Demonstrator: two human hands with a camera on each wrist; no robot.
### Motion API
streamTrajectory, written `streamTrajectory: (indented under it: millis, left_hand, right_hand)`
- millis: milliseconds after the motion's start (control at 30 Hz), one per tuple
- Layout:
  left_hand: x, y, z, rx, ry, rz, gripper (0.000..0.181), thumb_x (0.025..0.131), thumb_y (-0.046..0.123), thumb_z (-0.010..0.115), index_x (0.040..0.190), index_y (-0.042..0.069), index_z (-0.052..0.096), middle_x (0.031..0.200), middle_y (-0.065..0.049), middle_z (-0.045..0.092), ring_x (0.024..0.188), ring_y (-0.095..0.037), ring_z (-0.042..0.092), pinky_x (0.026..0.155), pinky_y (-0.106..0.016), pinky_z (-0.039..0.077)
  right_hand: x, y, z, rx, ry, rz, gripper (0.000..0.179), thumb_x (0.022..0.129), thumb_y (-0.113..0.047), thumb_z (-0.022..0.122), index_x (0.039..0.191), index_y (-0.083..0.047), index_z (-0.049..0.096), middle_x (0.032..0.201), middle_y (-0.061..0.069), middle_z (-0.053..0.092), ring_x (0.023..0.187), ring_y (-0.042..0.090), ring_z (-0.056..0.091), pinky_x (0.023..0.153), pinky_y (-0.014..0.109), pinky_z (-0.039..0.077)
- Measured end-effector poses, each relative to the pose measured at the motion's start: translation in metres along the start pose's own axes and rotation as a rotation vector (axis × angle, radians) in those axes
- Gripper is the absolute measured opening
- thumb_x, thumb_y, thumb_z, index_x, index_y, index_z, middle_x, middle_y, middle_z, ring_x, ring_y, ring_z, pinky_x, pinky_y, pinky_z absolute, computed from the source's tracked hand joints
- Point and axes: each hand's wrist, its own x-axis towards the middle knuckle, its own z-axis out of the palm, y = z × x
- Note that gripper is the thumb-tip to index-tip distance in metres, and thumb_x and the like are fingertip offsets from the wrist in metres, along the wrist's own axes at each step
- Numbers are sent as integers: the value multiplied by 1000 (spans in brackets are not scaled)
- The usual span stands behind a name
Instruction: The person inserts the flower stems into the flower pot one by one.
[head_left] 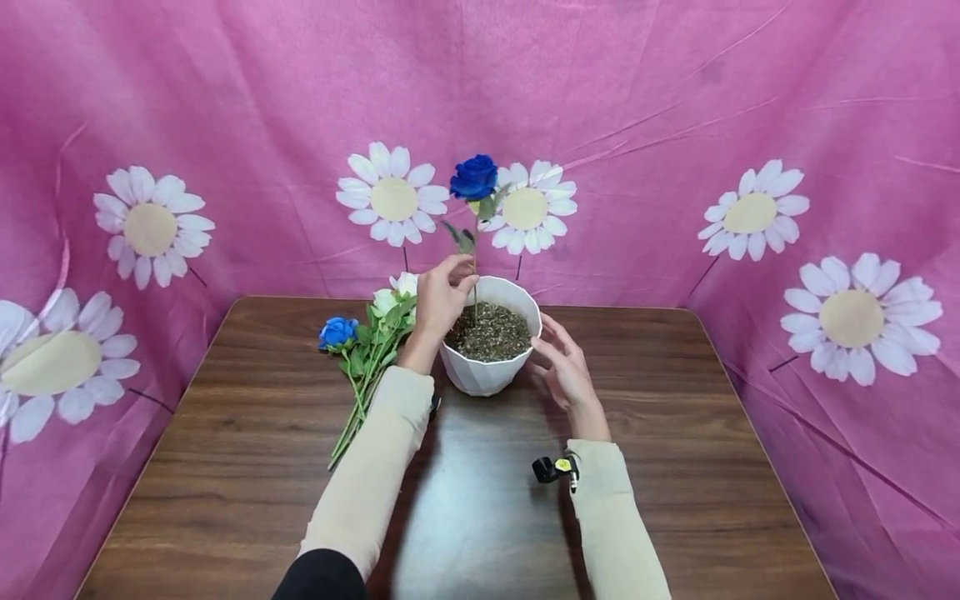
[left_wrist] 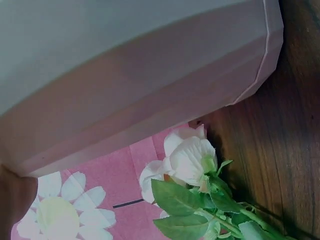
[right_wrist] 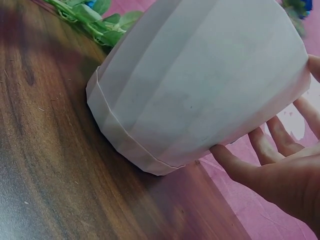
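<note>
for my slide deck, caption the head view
Left hand holds a blue rose upright in a pot of soil; right hand touches the pot.

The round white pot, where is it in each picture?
Head: the round white ridged pot stands near the middle.
Left wrist: the pot looks tilted, filling most of the top.
Right wrist: the pot looks tilted, large, in the upper middle.
Shared landmark: green leaves on the blue-and-white flower bunch: left of the pot, lower right, then top left, in that order.
</note>
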Motion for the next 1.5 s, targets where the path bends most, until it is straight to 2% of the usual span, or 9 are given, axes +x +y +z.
streamTrajectory:
  millis: [233, 500, 700, 767, 933, 1100, 1200, 1333, 1500]
  left_hand:
    - [-8, -6, -13, 0, -1, -7, 26, 92, 7, 74, 119, 7, 75, 110, -13, 75, 89, -25, 74, 79, -34, 60]
    - [-13, -21, -37, -267, 67, -123, 25, 91, 0, 72, 116, -2, 73, 104, -20, 75, 89, -33, 73, 78, -26, 60]
    - [-21, -40, -53, -439, 50, -251, 29, 92, -2, 72, 120, -7, 69, 108, -28, 70, 85, -21, 73, 80, -44, 61]
    - [-26, -46, -56, -482, 51, -298, 30, 92, -3, 71, 121, -9, 67, 109, -32, 69, 83, -20, 73, 77, -43, 62]
    - [-40, -57, -63, -491, 52, -395, 32, 93, -4, 69, 124, -12, 64, 112, -35, 67, 83, -19, 73, 71, -31, 63]
    - [-54, -72, -70, -483, 53, -464, 36, 94, -3, 68, 128, -12, 61, 117, -37, 64, 82, -12, 71, 81, -43, 61]
    - [-61, -83, -76, -468, 76, -489, 36, 94, -2, 69, 128, -11, 62, 117, -35, 65, 85, -17, 73, 84, -46, 59]
    - [-70, -96, -80, -458, 104, -520, 35, 94, -2, 69, 127, -10, 63, 116, -32, 67, 90, -27, 73, 79, -39, 62]
    - [-79, -105, -86, -418, 133, -572, 33, 94, -1, 68, 126, -9, 64, 118, -31, 67, 90, -28, 72, 79, -35, 62]
  right_hand:
    - [1, 3, 0, -3, -6, 2, 55, 101, 4, 48, 155, -1, 35, 149, 18, 38, 122, 27, 50, 110, 66, 34]
    - [-1, 1, 0, 0, -10, -3, 57, 100, 3, 51, 155, 0, 35, 148, 19, 38, 124, 29, 46, 109, 66, 34]
    - [1, 1, -2, 4, -18, -6, 58, 100, 1, 52, 155, -2, 35, 150, 19, 37, 128, 32, 45, 110, 67, 33]
    - [1, 2, -3, 5, -19, -6, 58, 100, 1, 52, 155, -2, 35, 150, 19, 37, 128, 32, 45, 110, 67, 33]
    - [1, 2, -2, -5, -21, -6, 58, 100, 1, 52, 155, -2, 35, 150, 19, 37, 127, 31, 46, 109, 66, 35]
    - [2, 1, -1, -14, -20, -2, 57, 100, 1, 52, 155, -2, 35, 149, 18, 38, 126, 30, 47, 108, 64, 38]
    - [2, 1, 0, -16, -21, -4, 58, 100, 1, 52, 155, -2, 35, 149, 18, 38, 126, 30, 47, 108, 65, 38]
    - [1, 1, -1, -19, -16, -1, 58, 100, 1, 52, 156, -2, 35, 150, 18, 38, 125, 30, 49, 109, 65, 37]
    - [1, 0, -2, -23, -18, 7, 59, 100, 1, 52, 156, -2, 34, 151, 19, 38, 122, 29, 52, 109, 64, 37]
